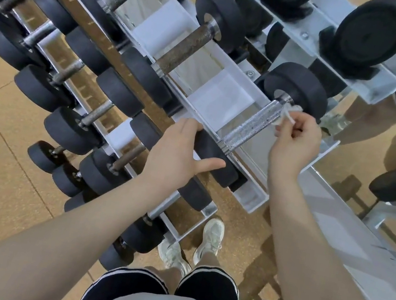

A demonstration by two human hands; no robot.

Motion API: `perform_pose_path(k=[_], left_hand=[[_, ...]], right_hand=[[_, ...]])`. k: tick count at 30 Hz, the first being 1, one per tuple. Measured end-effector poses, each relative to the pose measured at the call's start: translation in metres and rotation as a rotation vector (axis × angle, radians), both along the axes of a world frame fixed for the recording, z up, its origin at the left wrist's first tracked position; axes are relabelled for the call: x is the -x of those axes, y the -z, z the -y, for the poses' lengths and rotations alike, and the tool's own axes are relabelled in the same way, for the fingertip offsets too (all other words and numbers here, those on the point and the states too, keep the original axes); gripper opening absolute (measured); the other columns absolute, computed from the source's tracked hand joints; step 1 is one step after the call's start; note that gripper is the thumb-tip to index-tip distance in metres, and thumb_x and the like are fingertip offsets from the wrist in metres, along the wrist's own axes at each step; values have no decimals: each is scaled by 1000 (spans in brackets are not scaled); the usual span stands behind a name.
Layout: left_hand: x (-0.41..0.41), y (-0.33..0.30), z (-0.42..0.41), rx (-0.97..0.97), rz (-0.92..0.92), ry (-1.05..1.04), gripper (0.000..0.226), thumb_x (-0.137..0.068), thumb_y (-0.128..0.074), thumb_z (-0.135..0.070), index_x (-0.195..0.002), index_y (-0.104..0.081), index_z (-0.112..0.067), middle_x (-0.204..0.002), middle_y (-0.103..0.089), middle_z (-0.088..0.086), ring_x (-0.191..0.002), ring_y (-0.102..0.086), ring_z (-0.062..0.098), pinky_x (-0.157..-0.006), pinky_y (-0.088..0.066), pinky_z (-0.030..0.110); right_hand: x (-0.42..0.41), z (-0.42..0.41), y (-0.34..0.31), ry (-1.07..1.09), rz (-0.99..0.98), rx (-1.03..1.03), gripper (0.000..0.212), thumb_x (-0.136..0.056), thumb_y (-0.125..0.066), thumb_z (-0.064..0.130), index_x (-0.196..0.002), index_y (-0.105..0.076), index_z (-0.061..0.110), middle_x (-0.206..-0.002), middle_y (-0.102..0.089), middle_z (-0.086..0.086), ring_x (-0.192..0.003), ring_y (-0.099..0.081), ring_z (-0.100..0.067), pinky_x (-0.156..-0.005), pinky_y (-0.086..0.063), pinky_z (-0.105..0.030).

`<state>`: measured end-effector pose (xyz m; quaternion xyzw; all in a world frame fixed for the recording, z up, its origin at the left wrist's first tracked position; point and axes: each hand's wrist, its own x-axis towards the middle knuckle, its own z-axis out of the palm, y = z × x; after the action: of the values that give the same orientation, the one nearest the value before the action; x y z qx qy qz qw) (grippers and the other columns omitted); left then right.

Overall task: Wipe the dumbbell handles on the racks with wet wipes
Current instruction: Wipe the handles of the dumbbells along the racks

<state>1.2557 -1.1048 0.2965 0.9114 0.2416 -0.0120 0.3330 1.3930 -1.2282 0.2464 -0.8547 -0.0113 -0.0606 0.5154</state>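
Bare forearms reach forward over a white metal rack [249, 198] of dumbbells. Left hand [177, 154] lies open, fingers spread, on the near black rubber head [218, 161] of one dumbbell. Beyond it, the right hand [294, 143] pinches a crumpled white wet wipe [286, 114] against the far end of that dumbbell's knurled chrome handle [254, 125], which runs diagonally away, rightward.
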Motion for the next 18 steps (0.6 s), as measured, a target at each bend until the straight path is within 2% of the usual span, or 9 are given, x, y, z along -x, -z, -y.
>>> perform_pose_path(k=[2,5,7,8,10,13,16,18], left_hand=[[0,0,0,9,-4,-3,66,-71,-68,-51,-119,-45,-13,-108,-45,-4,-96,-42,10,-76,-36,23],[0,1,0,23,0,-8,69,-71,-69,-50,-122,-44,-12,-114,-47,0,-103,-45,13,-78,-35,22],[0,2,0,16,6,-12,69,-70,-70,-50,-122,-44,-12,-114,-47,0,-105,-45,14,-78,-35,22],[0,3,-1,14,6,-11,70,-70,-70,-51,-122,-44,-12,-114,-47,-1,-104,-45,14,-77,-35,22],[0,3,-1,19,6,-11,70,-70,-69,-51,-123,-44,-12,-115,-47,0,-103,-45,14,-78,-36,23],[1,2,-1,35,5,-18,69,-71,-68,-50,-124,-44,-12,-116,-47,0,-104,-45,13,-80,-35,22],[1,1,2,45,12,-34,67,-72,-69,-47,-123,-44,-12,-118,-48,1,-105,-45,13,-79,-34,21],[1,1,2,40,13,-38,66,-72,-69,-47,-123,-45,-12,-117,-49,1,-102,-44,11,-78,-34,21]], right_hand=[[11,-4,-3,-25,-65,-37,16,-91,-48,14,-88,-56,27,-95,-59,-3,-81,-63,-21,-74,-53,-34],[46,-1,-10,-224,-280,-95,11,-94,-52,19,-98,-61,22,-84,-63,5,-77,-62,-7,-74,-51,-22],[65,5,-12,-395,-396,-53,12,-92,-56,18,-91,-64,27,-80,-63,6,-78,-61,-10,-76,-51,-26],[69,8,-12,-410,-417,-58,17,-91,-57,17,-86,-63,32,-78,-63,8,-78,-60,-11,-76,-50,-28],[59,12,-12,-253,-386,-139,22,-92,-56,15,-83,-63,33,-78,-63,10,-76,-58,-6,-75,-48,-24],[25,11,-10,136,-361,-313,16,-92,-52,11,-101,-65,11,-89,-63,2,-80,-56,-5,-78,-45,-21],[8,-4,-9,201,-470,-512,19,-93,-50,5,-107,-62,8,-89,-64,6,-86,-59,-5,-85,-49,-20],[10,-10,-13,172,-516,-590,19,-92,-51,1,-105,-63,8,-83,-64,8,-76,-59,-3,-77,-51,-16]])
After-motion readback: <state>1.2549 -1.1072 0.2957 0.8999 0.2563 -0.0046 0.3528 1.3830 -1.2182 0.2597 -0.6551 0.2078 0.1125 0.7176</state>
